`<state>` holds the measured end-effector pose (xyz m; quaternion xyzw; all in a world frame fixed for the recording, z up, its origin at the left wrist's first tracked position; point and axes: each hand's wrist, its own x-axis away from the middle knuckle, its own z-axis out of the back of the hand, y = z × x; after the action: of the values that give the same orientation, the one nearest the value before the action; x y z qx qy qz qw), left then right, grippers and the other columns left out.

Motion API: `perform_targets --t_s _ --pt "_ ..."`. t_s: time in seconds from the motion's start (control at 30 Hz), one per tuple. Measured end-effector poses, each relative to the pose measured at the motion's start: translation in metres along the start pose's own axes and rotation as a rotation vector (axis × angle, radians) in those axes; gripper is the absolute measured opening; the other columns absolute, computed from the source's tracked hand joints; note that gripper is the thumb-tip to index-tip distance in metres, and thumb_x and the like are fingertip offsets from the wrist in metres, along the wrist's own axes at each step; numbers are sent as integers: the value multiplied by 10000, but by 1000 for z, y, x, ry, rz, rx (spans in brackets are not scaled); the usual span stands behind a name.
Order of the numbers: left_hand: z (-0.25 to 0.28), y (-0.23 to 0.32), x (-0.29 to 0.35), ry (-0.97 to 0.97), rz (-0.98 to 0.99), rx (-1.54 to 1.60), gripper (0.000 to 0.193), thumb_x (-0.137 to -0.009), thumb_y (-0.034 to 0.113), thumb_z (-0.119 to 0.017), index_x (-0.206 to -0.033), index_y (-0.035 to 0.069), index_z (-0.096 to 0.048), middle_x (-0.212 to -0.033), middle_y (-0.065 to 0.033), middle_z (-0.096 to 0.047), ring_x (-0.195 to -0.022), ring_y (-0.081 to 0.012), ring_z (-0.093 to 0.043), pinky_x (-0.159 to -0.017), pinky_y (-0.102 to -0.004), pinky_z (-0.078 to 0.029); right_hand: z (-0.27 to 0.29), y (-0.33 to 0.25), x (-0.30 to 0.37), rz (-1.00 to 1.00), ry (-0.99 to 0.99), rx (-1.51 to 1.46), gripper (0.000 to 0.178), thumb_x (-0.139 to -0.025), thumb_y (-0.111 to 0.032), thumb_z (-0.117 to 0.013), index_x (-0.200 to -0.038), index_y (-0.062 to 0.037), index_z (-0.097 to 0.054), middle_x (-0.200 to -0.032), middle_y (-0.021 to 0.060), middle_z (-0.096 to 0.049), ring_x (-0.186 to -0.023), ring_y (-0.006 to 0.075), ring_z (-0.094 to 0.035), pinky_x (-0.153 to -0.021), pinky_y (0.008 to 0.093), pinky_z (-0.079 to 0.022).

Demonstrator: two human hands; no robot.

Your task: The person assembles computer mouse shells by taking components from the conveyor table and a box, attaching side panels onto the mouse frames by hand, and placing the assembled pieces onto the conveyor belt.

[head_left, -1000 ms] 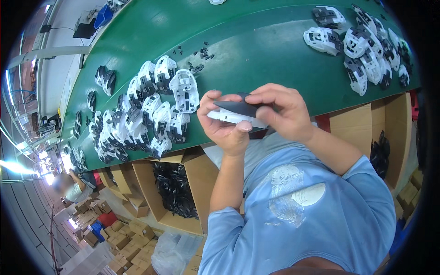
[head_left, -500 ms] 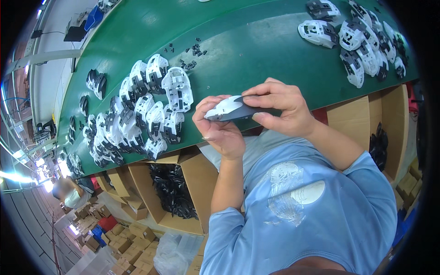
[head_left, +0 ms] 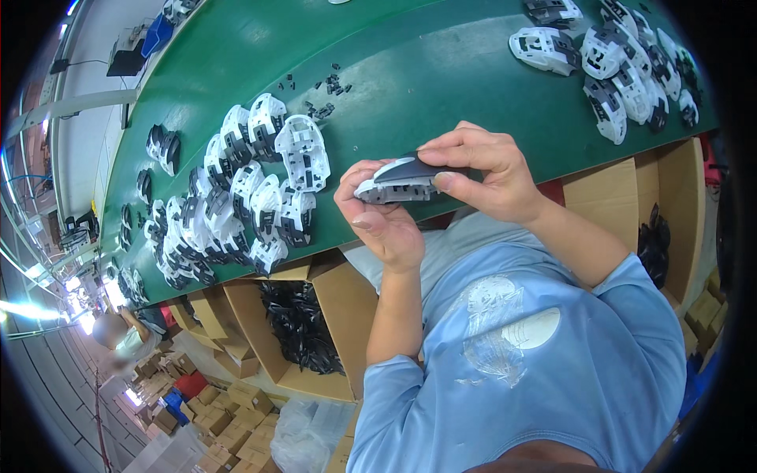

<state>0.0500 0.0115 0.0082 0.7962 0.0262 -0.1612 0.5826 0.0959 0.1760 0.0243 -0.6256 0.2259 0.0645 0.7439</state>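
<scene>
Just over the near edge of the green table, both hands are closed on a mouse shell. Its white frame [head_left: 385, 193] is cradled in my left hand [head_left: 392, 235], with the fingers behind it and the thumb in front. My right hand [head_left: 497, 175] pinches the dark top cover [head_left: 422, 169] between thumb and fingers at the right end. The cover lies tilted over the frame, and the frame's open, slotted side shows beneath it. Several similar white-and-black shells [head_left: 229, 177] stand in rows to the left, some of them overlapping.
More shells [head_left: 623, 71] are heaped at the far right of the green table [head_left: 441, 75]. Small black pieces [head_left: 331, 87] lie scattered near the middle. Below the table edge, open cardboard boxes [head_left: 335, 323] hold dark parts. Another person [head_left: 130, 335] is at the far left.
The shell has turned in my hands. The white frame's slotted inside now shows under the dark cover, where before mostly the smooth outer side showed.
</scene>
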Motion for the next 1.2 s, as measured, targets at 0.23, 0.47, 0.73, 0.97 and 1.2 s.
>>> perform_targets --t_s 0.23,0.47,0.73,0.97,1.2 --pt "-2 -3 3 31 49 -103 568 -1118 581 -348 -1276 50 -473 -1230 -144 -559 -1125 -227 -619 -978 -375 -554 4 2 0 -32 -47 65 305 -861 -102 -824 -1164 -66 -810 -1098 90 -792 -888 215 -689 -792 326 -546" --pt "-1 -11 0 52 -9 -80 452 -1112 497 -485 -1209 55 -495 -1170 -118 -575 -1030 -177 -628 -931 -329 -542 7 4 3 16 -96 150 310 -852 -138 -841 -1154 -74 -814 -1125 84 -782 -803 218 -638 -758 340 -542" --pt "-1 -6 -10 55 52 91 161 -976 140 -660 -1073 108 -535 -1096 -97 -588 -971 -270 -648 -917 -454 -552 6 8 15 35 -127 103 348 -872 -190 -841 -1195 -69 -795 -1256 127 -716 -1067 275 -662 -922 352 -531" --pt "-7 -5 -19 -100 26 449 458 -854 281 -733 -1192 55 -521 -1174 -155 -590 -1107 -357 -641 -999 -536 -556 0 11 10 -407 -116 -704 810 -840 -360 -881 -1488 5 -560 -1371 171 -643 -1282 317 -608 -1118 415 -459" --pt "27 -11 -47 -810 -358 -926 739 -681 371 -951 -1253 -7 -676 -1163 -156 -703 -1067 -371 -612 -968 -458 -478 63 49 -18 329 -504 531 844 -686 -489 -895 -1360 -41 -655 -1168 80 -707 -1130 287 -622 -990 424 -464"
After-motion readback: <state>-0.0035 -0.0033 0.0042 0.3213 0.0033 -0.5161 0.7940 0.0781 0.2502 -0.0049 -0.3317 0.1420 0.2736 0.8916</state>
